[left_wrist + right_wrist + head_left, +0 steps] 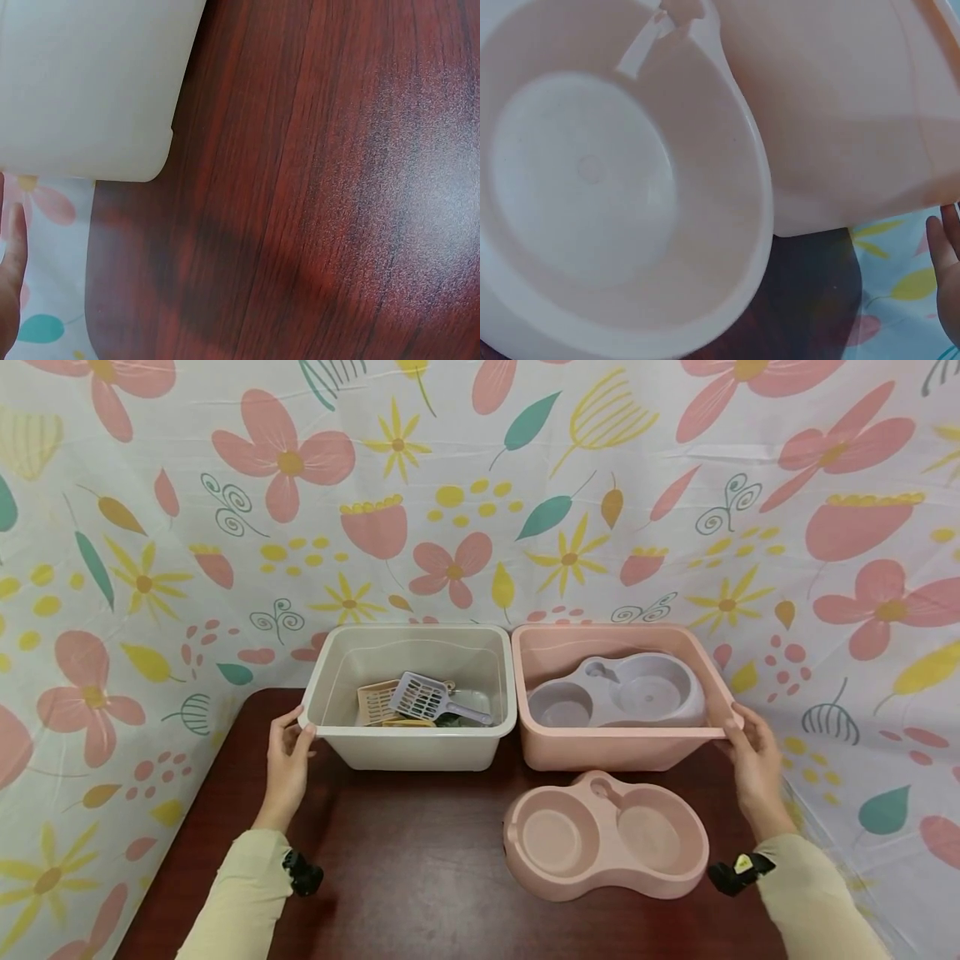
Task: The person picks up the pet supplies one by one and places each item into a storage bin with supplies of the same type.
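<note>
My left hand [287, 768] grips the front left corner of a cream plastic bin [412, 750]. A grey slotted litter scoop [426, 696] and a beige scoop [375, 702] lie inside it, with other small items partly hidden beneath. Around the front right corner of a pink plastic bin [600, 752] are the thumb and fingers of my right hand [756, 777]. A grey double pet bowl [652, 685] sits tilted in that bin. In front of it, on the table, lies a pink double pet bowl [600, 847], which fills much of the right wrist view.
Both bins stand side by side, nearly touching, at the back of a dark red-brown wooden table [405, 860]. A flower-patterned cloth [450, 485] hangs right behind them and down both sides. The table's rounded left edge shows in the left wrist view.
</note>
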The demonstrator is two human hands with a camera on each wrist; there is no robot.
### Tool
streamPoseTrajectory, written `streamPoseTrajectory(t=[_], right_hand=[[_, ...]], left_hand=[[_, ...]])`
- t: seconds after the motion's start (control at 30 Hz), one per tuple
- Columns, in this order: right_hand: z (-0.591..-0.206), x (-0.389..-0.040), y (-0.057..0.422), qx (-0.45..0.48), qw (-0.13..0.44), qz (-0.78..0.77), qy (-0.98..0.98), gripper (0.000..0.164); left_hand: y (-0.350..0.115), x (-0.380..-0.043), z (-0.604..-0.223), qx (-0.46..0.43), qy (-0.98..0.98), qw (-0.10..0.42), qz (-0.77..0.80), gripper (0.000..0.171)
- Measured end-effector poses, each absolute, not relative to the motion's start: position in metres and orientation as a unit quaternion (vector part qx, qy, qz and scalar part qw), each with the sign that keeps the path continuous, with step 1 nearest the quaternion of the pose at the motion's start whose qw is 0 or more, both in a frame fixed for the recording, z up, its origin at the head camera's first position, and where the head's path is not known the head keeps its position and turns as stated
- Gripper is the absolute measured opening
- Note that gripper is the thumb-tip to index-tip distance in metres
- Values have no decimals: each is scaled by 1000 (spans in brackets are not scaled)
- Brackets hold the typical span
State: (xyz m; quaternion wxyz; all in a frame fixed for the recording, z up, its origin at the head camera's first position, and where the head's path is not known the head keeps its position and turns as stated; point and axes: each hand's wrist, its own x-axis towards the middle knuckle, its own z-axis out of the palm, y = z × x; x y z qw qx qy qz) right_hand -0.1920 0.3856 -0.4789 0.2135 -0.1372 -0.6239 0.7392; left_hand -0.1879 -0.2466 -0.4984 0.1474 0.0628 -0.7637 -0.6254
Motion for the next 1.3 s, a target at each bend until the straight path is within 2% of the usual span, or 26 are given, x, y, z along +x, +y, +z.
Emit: streamPoseTrajectory(t=[0.3, 0.6, 1.0, 1.3], right_hand=[[-484, -195, 381, -163, 253, 764, -571, 29], [-492, -198, 381, -139, 279, 756, -576, 30], [-493, -200, 386, -130, 264, 756, -585, 30], [-493, -199, 389, -120, 247, 763, -585, 30]], left_hand=[[-240, -187, -498, 59, -755, 151, -636, 49], [-236, -184, -493, 65, -764, 144, -626, 50], [-228, -172, -494, 96, -749, 151, -638, 53], [-223, -153, -503, 85, -776, 111, -615, 56]])
